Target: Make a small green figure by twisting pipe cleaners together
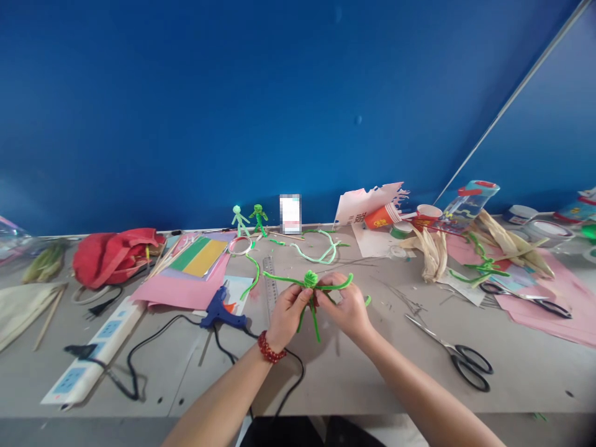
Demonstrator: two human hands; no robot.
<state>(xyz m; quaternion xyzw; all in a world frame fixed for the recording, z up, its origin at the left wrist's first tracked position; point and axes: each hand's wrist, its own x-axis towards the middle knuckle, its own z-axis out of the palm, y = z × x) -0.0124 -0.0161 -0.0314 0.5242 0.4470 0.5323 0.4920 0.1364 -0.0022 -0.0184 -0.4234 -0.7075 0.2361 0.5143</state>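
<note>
Grey table [339, 385]; left hand [289, 310], right hand [350, 312] pinch green figure [310, 279].

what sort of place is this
Most likely a craft workspace: a blue glue gun lies on the table, two small green pipe-cleaner figures stand near the blue wall, and the left hand and right hand hold another green pipe-cleaner piece.

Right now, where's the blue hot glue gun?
In the head view, left of centre: the blue hot glue gun lies on the table between the white power strip and the left hand, near the pink paper.
</note>
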